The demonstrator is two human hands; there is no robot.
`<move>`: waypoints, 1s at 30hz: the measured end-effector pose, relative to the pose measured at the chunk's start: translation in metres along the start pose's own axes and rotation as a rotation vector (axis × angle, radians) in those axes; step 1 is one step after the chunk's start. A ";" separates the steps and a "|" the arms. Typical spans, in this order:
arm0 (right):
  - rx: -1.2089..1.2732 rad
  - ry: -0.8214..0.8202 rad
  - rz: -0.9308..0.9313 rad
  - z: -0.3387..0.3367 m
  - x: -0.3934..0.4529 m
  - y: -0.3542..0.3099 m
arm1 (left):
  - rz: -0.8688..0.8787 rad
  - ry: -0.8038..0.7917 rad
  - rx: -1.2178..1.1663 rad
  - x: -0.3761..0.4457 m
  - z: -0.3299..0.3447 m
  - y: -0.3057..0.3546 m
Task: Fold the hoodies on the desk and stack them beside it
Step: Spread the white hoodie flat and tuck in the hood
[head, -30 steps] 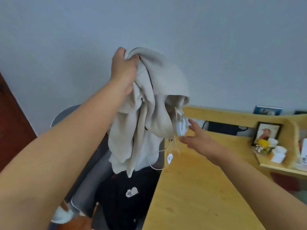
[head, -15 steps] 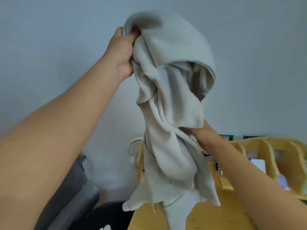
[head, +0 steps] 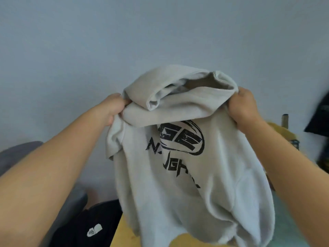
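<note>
A light beige hoodie [head: 187, 175] with a black printed logo hangs in the air in front of me, spread between both hands. My left hand [head: 114, 107] grips its upper left edge near the shoulder. My right hand [head: 245, 111] grips its upper right edge. The hood is bunched along the top between my hands. The hoodie's lower part hangs down over the wooden desk [head: 122, 234] and hides most of it. A black hoodie [head: 89, 227] with a small white logo lies at the lower left, beside the desk.
A grey chair [head: 16, 154] stands at the left, with the black hoodie lying against it. A plain grey wall fills the background. At the right edge are a yellow shelf part [head: 283, 131] and blurred dark objects [head: 318, 120].
My right hand has taken hold of the hoodie's right side. The garment went from a bunch hanging from my left hand to being spread open between both hands, showing the logo.
</note>
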State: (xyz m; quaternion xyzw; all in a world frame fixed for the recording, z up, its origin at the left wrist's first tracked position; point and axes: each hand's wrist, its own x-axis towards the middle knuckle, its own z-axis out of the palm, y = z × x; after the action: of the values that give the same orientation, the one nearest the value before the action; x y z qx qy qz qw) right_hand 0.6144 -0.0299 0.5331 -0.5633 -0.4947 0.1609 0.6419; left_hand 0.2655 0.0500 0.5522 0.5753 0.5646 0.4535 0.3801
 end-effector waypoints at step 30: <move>-0.177 -1.304 0.243 0.017 -0.178 0.068 | -0.200 -0.398 -0.030 -0.108 0.138 -0.097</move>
State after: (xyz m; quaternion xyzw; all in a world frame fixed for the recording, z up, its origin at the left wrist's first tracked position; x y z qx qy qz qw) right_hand 0.5423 -0.1347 0.3905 -0.4531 -0.7258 0.4982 0.1401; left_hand 0.3727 -0.0399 0.4086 0.5889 0.5258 0.2994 0.5358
